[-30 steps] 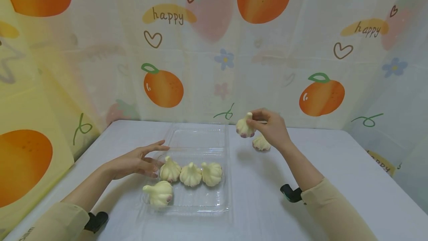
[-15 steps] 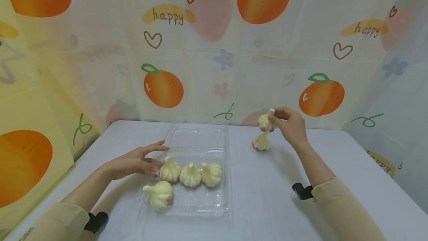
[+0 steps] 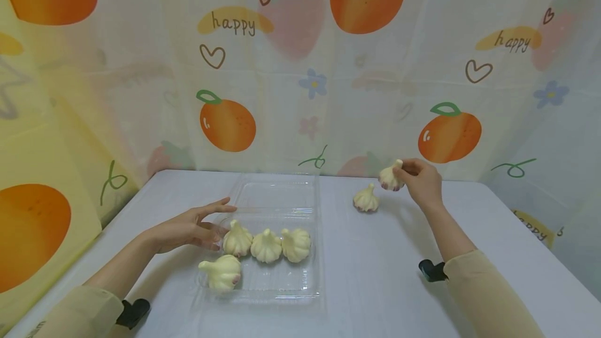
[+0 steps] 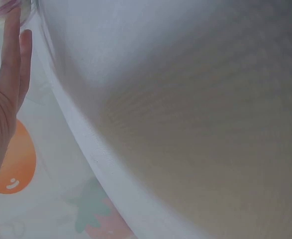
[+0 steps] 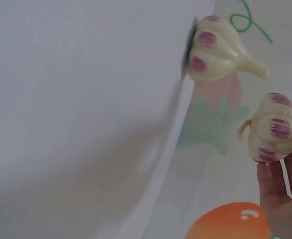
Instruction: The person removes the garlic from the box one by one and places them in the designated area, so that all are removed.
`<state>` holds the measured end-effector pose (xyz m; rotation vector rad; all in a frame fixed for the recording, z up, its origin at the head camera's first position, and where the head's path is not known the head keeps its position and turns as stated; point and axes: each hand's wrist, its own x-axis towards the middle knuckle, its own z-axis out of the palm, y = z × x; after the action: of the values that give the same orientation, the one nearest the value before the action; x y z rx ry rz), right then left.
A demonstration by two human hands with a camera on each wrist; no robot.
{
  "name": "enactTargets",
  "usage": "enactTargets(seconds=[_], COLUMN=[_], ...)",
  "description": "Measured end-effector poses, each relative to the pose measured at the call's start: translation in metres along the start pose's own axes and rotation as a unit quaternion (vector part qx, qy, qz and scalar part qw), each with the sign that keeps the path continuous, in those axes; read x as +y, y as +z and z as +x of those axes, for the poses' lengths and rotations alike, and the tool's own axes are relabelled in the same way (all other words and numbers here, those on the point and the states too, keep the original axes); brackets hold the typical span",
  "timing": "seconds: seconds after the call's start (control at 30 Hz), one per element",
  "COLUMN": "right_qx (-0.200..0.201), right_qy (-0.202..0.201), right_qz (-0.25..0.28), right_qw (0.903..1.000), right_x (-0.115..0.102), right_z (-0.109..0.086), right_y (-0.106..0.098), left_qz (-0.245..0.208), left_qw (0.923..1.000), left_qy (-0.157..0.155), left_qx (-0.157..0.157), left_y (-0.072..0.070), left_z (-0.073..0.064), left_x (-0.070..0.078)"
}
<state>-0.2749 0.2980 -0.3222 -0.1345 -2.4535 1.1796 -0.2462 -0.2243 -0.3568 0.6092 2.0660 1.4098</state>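
My right hand [image 3: 424,184] pinches a garlic bulb [image 3: 391,176] by its stem, raised over the back right of the table. In the right wrist view this bulb [image 5: 275,128] shows purple patches. Just left of it, another garlic bulb [image 3: 365,198] stands upright on the table. My left hand [image 3: 188,227] rests with extended fingers at the left side of a clear plastic box [image 3: 277,280]. Three bulbs sit in a row inside, the middle garlic bulb [image 3: 266,246] among them. A fourth, the front garlic bulb [image 3: 220,272], lies tilted at the box's front left corner.
The box's clear lid [image 3: 277,194] lies folded back behind it. A white cloth covers the table [image 3: 371,275]. Behind stands a printed curtain [image 3: 281,87] with oranges, close to the table's back edge. A yellow curtain [image 3: 42,145] hangs at the left.
My right hand has carried its garlic bulb rightward, past the standing bulb and to its right side. The left hand and the bulbs in the box stay in place.
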Motion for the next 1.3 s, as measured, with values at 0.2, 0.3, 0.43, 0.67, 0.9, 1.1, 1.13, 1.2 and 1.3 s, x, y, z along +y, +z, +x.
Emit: enactTargets(seconds=[0.2,0.3,0.43,0.67,0.9,1.1,1.13,1.2,1.3], right_qx=[0.005,0.004,-0.005,-0.018,-0.029,-0.039,-0.041,-0.047,-0.054], right_qy=[0.002,0.004,0.015,0.036,0.035,0.034,0.034,0.034,0.036], right_qz=[-0.030,-0.041,-0.045,-0.060,-0.073,-0.086,-0.087,-0.091,-0.095], right_qw=[0.9995,0.9992,0.9989,0.9974,0.9963,0.9950,0.9948,0.9942,0.9934], right_x=[0.010,0.015,0.020,0.026,0.029,0.033,0.033,0.033,0.034], right_z=[0.002,0.002,0.001,-0.001,-0.001,0.000,0.000,0.000,0.000], right_y=[-0.001,0.000,0.000,-0.001,-0.001,-0.001,-0.001,-0.001,0.000], left_qz=[-0.005,-0.007,-0.005,-0.003,-0.009,-0.012,-0.012,-0.012,-0.012], left_qw=[1.0000,1.0000,1.0000,1.0000,1.0000,0.9999,0.9999,0.9999,0.9999], left_qy=[-0.003,-0.003,-0.001,0.000,-0.002,-0.003,-0.003,-0.003,-0.002], left_qx=[-0.003,-0.005,-0.004,-0.004,-0.004,-0.003,-0.003,-0.004,-0.005], left_y=[0.000,-0.001,-0.001,-0.001,0.000,0.000,0.000,0.000,0.000], left_z=[0.000,0.000,0.000,0.001,0.001,0.001,0.001,0.001,0.001], left_x=[-0.001,-0.002,-0.002,0.000,0.000,0.000,0.000,0.000,0.000])
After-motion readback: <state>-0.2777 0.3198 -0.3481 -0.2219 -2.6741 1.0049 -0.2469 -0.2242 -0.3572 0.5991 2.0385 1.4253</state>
